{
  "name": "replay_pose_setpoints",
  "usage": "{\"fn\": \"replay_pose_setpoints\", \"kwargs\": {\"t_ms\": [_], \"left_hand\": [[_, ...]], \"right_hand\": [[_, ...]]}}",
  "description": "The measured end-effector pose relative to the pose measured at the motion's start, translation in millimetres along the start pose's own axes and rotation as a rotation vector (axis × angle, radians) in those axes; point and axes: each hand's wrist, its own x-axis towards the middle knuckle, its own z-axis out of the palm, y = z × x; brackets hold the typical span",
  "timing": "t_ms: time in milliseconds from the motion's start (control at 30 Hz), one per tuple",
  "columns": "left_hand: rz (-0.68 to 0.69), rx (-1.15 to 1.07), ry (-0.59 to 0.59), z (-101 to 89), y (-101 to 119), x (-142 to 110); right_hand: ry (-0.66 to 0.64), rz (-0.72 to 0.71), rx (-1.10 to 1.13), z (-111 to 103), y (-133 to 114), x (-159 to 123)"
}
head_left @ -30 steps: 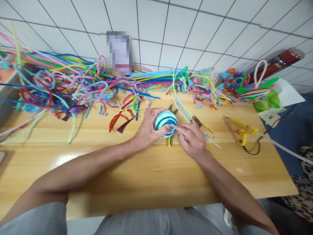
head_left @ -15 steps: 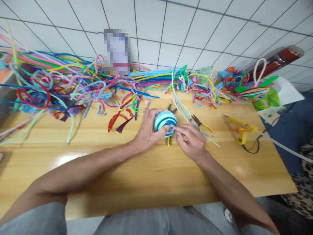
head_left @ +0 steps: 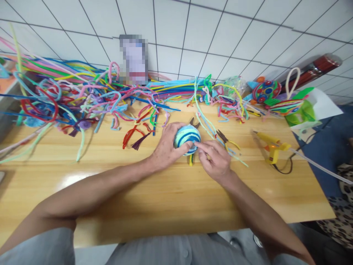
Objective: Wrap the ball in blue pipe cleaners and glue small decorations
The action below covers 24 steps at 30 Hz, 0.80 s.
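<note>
A round ball (head_left: 184,137) wrapped in pale green, light blue and dark blue fuzzy pipe cleaners sits between my hands above the table. My left hand (head_left: 168,145) wraps round its left side, the thumb lying across the front. At the ball's right edge, the index finger of my right hand (head_left: 216,158) meets the surface near the left thumb, its other fingers curled in. Whatever is pinched there is too small to make out. Partly hidden beneath the ball lies a tool with dark jaws (head_left: 194,123) and a yellow-green handle (head_left: 191,159).
Pliers (head_left: 227,140) with yellow handles lie to the right, beside long pale green pipe cleaners (head_left: 205,123). Farther right rests a yellow glue gun (head_left: 271,143) with a cord. Tangled pipe cleaners (head_left: 91,92) line the wall. A red tassel (head_left: 131,136) lies left of the ball.
Both hands stay at the ball with almost the same hold. The right fingertip has shifted very slightly against its edge, and the whole view has drifted a little.
</note>
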Motion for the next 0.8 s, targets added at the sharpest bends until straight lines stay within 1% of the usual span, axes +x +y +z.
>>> {"fn": "replay_pose_setpoints", "kwargs": {"t_ms": [100, 233, 467, 533, 700, 800], "left_hand": [[0.046, 0.043, -0.029, -2.4, -0.6, 2.4], [0.044, 0.053, -0.052, -4.9, -0.5, 5.1], [0.023, -0.036, -0.059, -4.8, -0.9, 7.9], [0.032, -0.044, -0.041, -3.4, -2.7, 7.1], [0.095, 0.013, 0.064, 2.9, -8.0, -0.4], [0.109, 0.059, 0.065, 5.7, -9.0, -5.0]], "right_hand": [[-0.009, 0.000, -0.006, -0.1, 0.9, -0.7], [-0.001, -0.003, -0.004, 0.1, 0.8, 0.2], [0.000, 0.000, -0.002, 1.2, 1.3, -0.1], [-0.012, -0.005, -0.011, 0.5, 2.2, 0.1], [-0.047, -0.058, -0.045, -3.3, 5.7, 2.9], [-0.049, -0.063, -0.054, -4.6, 6.9, 4.2]]}}
